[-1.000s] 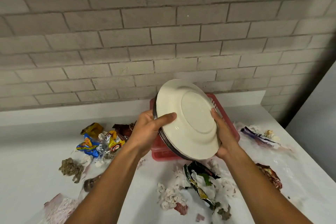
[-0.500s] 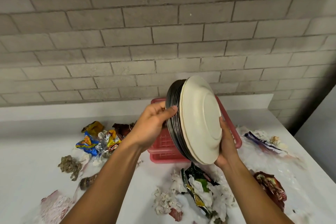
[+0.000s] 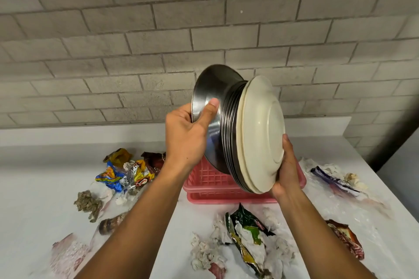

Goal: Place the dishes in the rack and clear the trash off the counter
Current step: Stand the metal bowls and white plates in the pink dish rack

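so, dish step, trash not yet cleared. left hand (image 3: 186,140) gripped one steel plate (image 3: 208,88) by rim, tipped away from plate stack (image 3: 231,124). right hand (image 3: 286,172) held stack from below, just above pink rack (image 3: 210,179). next move likely: lower plate into rack slot, upright, slow. wrappers (image 3: 122,172) lay left of rack.

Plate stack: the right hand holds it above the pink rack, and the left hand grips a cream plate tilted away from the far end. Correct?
Not quite. The head view shows the left hand gripping a steel plate, not a cream one; the right hand does hold the stack above the pink rack.
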Available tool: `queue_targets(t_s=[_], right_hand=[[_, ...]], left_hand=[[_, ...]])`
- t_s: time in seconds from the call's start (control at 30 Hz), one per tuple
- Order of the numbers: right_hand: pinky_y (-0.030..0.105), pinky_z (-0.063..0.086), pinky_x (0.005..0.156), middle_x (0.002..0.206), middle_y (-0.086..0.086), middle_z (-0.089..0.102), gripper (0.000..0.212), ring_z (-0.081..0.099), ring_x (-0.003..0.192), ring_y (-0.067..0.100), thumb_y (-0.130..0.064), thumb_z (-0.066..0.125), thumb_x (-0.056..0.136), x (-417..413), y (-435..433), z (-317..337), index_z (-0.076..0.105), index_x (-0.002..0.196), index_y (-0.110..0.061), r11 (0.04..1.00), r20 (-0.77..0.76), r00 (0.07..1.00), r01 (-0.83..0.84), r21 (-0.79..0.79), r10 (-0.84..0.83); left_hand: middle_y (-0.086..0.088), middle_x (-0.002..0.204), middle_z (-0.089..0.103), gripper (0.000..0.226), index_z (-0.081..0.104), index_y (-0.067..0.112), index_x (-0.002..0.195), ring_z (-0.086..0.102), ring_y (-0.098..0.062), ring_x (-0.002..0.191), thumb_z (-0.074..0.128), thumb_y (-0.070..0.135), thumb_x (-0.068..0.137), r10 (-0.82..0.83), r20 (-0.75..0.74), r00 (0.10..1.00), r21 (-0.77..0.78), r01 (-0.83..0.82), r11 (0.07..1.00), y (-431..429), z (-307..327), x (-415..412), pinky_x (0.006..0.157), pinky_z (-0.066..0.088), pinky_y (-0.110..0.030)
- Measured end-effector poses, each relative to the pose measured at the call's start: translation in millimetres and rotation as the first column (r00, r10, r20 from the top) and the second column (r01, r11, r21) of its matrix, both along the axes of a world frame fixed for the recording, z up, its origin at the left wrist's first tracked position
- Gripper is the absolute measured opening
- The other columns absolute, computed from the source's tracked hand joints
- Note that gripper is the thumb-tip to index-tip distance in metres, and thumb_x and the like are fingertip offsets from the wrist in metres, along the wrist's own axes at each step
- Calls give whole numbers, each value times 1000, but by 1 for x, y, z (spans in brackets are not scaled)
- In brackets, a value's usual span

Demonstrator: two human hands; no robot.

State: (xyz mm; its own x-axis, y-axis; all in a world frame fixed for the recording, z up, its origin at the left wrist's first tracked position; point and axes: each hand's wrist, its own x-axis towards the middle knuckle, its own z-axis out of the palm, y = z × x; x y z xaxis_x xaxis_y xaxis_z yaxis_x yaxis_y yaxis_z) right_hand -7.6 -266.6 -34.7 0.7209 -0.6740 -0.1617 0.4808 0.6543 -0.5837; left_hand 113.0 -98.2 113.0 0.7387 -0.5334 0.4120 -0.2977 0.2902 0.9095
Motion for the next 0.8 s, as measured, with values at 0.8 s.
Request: queue_targets(t_s=[0.8], right_hand=[[48, 63, 79, 133, 7, 69, 70, 71, 111, 30, -63, 71, 84, -8, -26, 13, 63, 140, -23, 999, -27, 999, 48, 22, -47]], left_hand=[[19, 82, 76, 14, 73, 30, 90, 70, 5, 79, 68, 42, 94, 467, -96, 879, 32, -466, 884, 15, -54, 93, 63, 49, -7]])
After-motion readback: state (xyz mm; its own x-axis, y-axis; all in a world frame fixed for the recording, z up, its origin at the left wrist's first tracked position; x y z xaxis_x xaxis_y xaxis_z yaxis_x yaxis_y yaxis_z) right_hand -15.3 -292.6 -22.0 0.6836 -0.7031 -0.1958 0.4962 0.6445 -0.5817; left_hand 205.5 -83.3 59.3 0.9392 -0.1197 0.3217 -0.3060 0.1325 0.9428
